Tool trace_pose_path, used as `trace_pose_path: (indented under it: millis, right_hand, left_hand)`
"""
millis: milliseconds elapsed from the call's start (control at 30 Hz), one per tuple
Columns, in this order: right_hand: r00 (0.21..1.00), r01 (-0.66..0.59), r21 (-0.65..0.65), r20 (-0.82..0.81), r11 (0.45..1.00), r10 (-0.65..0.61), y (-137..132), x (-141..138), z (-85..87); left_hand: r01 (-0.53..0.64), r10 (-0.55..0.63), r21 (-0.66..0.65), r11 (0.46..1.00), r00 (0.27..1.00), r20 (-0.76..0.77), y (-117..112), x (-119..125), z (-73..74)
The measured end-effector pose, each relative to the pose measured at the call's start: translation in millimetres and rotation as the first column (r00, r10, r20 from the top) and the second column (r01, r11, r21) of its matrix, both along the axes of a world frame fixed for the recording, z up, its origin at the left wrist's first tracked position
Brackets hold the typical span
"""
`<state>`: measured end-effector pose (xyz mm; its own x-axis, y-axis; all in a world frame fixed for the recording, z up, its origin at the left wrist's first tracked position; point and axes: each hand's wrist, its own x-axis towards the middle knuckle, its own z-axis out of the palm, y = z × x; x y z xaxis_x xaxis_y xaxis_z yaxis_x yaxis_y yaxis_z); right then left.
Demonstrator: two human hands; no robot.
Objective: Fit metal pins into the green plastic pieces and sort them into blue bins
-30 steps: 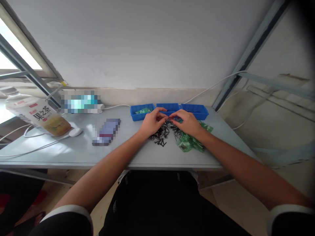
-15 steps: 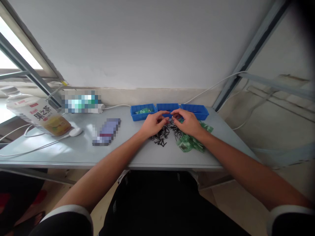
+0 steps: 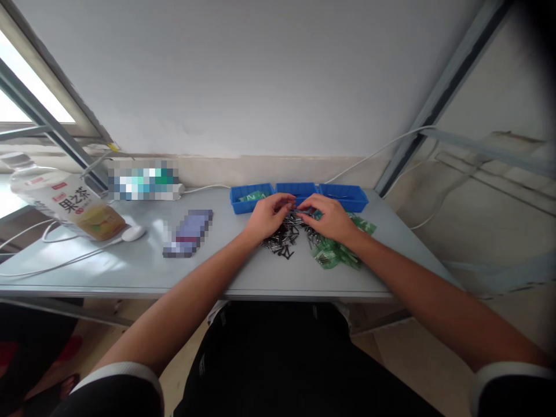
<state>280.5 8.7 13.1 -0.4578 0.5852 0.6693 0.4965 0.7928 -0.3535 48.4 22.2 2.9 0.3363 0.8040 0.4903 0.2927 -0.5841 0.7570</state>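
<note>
My left hand (image 3: 268, 219) is closed in a pinch at the far side of a pile of dark and silvery screw-like pieces (image 3: 282, 238). Facing it, my right hand (image 3: 329, 219) also pinches, its fingertips close to those of the left. A thin dark piece shows between the two sets of fingertips, too small to name. Below and beside my right hand lie green plastic packets (image 3: 334, 253) with slim metal pieces inside. The right forearm and hand hide part of them.
Three blue bins stand in a row behind my hands: the left bin (image 3: 236, 206) holds green packets, then a middle bin (image 3: 297, 188) and a right bin (image 3: 357, 204). A blurred phone-like object (image 3: 189, 233), a tea bottle (image 3: 65, 202) and white cables lie to the left.
My left hand has shifted slightly left and its fingers have curled in more. The right fingertips have moved a little left and down. The pile and packets look the same.
</note>
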Motion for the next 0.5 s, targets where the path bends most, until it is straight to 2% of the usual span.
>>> trace_pose_path:
  millis: [300,500]
  right_hand:
    - [0.992,-0.009,0.044,-0.128,0.999,0.014,-6.6,-2.3,5.7]
    - [0.992,-0.021,0.064,-0.127,0.998,0.029,-5.7,-3.5,4.8]
  left_hand:
    - [0.02,-0.017,-0.087,0.996,0.999,0.04,1.2,0.8,-3.4]
    - [-0.017,0.025,-0.122,0.992,0.998,0.065,-2.4,1.2,1.1]
